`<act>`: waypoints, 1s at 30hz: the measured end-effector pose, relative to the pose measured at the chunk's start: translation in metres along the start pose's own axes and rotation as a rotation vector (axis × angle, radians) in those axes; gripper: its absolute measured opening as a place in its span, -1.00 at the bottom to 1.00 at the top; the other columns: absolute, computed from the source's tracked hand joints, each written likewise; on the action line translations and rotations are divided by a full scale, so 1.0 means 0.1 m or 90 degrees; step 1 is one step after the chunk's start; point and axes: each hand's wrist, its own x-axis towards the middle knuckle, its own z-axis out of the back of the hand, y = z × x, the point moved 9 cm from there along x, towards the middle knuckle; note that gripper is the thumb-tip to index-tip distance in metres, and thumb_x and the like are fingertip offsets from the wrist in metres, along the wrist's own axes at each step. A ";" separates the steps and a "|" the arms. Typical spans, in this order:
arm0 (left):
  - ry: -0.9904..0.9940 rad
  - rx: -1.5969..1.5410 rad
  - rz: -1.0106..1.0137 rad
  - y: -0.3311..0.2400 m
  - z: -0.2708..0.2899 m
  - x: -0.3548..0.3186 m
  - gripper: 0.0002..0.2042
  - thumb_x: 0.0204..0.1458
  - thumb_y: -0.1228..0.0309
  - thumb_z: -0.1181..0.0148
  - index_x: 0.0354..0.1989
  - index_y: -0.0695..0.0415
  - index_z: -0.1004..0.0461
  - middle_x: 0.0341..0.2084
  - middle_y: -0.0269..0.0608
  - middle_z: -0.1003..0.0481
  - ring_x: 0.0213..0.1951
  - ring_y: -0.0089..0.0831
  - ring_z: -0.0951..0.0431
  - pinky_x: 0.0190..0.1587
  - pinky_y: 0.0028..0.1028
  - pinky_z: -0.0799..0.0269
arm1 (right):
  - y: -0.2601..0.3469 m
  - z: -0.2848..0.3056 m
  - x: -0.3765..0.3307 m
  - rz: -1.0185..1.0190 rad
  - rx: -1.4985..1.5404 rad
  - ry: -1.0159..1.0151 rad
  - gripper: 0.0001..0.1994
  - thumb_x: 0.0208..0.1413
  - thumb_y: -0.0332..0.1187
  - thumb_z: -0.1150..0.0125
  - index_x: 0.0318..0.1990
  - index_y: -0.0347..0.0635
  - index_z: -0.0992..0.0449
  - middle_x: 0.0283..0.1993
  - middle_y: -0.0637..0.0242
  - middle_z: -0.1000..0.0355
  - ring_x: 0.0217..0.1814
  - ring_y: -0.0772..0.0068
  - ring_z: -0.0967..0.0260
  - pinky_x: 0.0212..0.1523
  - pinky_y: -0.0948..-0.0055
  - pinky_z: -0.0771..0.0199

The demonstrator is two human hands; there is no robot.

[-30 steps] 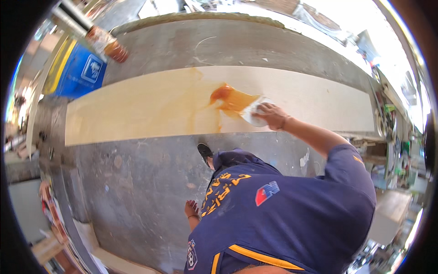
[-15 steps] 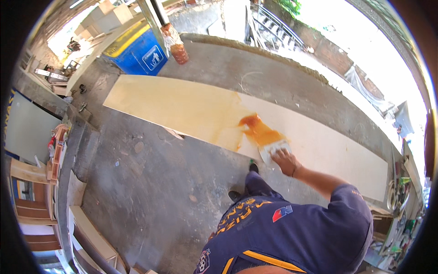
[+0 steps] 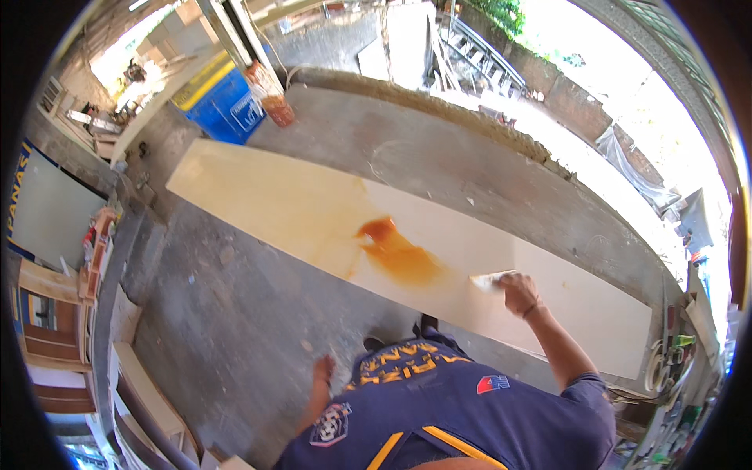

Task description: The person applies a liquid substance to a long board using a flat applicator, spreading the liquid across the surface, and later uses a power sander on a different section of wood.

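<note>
A long pale wooden board (image 3: 282, 207) lies flat on the concrete floor. An orange-brown wet stain patch (image 3: 395, 254) spreads near its middle. My right hand (image 3: 518, 294) presses a pale cloth pad (image 3: 489, 280) onto the board just right of the stain. My left hand (image 3: 322, 370) hangs low beside my knee over the concrete, holding nothing that I can see; its fingers are too small to read. My dark blue shirt fills the lower middle of the view.
A blue and yellow bin (image 3: 219, 102) and a plastic bottle of orange liquid (image 3: 270, 98) stand beyond the board's far left end. Wooden frames and boards (image 3: 55, 313) are stacked at the left. Clutter and rolls (image 3: 666, 368) sit at the right edge.
My right hand with the cloth has slid right, off the stain patch onto bare board. The view has swung, so the board now runs diagonally.
</note>
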 end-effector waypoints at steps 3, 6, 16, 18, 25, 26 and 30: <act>-0.032 -0.462 0.100 -0.68 0.21 -0.13 -0.76 0.05 0.25 0.05 -0.46 0.14 -0.44 -0.67 -0.36 -0.38 -0.65 -0.56 -0.32 -0.57 -0.51 -0.24 | -0.30 0.49 0.11 -0.172 0.206 -0.172 -0.48 -0.11 -0.49 0.10 0.12 -0.03 -0.22 -0.25 -0.03 -0.43 -0.24 -0.10 -0.37 -0.23 0.02 -0.36; -0.048 -0.516 0.070 -1.32 0.24 -0.29 -0.72 0.03 0.24 0.04 -0.41 0.23 -0.47 -0.56 -0.22 -0.47 -0.51 -0.49 -0.43 -0.48 -0.50 -0.33 | -0.01 1.11 0.10 -0.040 0.336 -0.551 -0.42 -0.10 -0.48 -0.04 0.18 -0.08 -0.16 -0.31 -0.03 -0.45 -0.32 0.00 -0.43 -0.30 0.17 -0.40; 0.096 0.293 -0.190 -0.75 -0.48 -0.25 -0.69 0.12 0.26 0.24 -0.20 0.11 -0.43 -0.34 -0.05 -0.52 -0.31 -0.14 -0.53 -0.26 -0.20 -0.41 | 0.81 0.98 0.72 0.118 0.449 -0.141 -0.50 -0.20 -0.45 -0.20 0.03 -0.08 -0.36 0.07 0.04 -0.29 0.14 0.05 -0.20 0.03 0.29 -0.30; 0.154 0.401 -0.172 -0.44 -0.69 -0.08 -0.73 0.07 0.33 0.21 -0.13 0.06 -0.39 -0.36 -0.12 -0.53 -0.30 -0.13 -0.53 -0.28 -0.19 -0.42 | 0.81 0.99 0.88 0.167 0.328 -0.208 -0.58 -0.23 -0.46 -0.19 -0.08 -0.03 -0.44 0.08 0.05 -0.28 0.22 0.01 -0.09 0.11 0.28 -0.21; 0.189 -0.366 0.204 0.76 -0.79 0.51 -0.63 0.17 0.22 0.21 -0.23 0.33 -0.37 -0.36 -0.11 -0.48 -0.28 -0.35 -0.54 -0.39 -0.40 -0.52 | 1.30 1.07 1.54 0.170 0.343 -0.020 -0.87 -0.14 -0.40 -0.10 -0.36 -0.02 -0.48 -0.17 0.13 -0.42 -0.06 0.10 -0.35 -0.14 0.25 -0.36; 0.188 -0.420 0.197 0.73 -0.73 0.54 -0.66 0.18 0.22 0.22 -0.23 0.25 -0.39 -0.35 -0.15 -0.49 -0.29 -0.37 -0.54 -0.45 -0.38 -0.49 | 1.44 1.06 1.63 0.187 0.314 -0.021 -0.87 -0.12 -0.40 -0.08 -0.35 -0.03 -0.48 -0.23 0.15 -0.43 -0.14 0.11 -0.37 -0.19 0.24 -0.37; 0.173 -0.395 0.259 0.29 -0.43 0.66 -0.72 0.13 0.18 0.19 -0.31 0.08 -0.41 -0.40 -0.27 -0.50 -0.48 -0.49 -0.48 -0.58 -0.43 -0.28 | 1.89 0.82 1.94 0.219 0.201 0.041 -0.82 -0.11 -0.41 -0.03 -0.29 -0.06 -0.46 -0.36 0.18 -0.47 -0.29 0.10 -0.43 -0.27 0.21 -0.39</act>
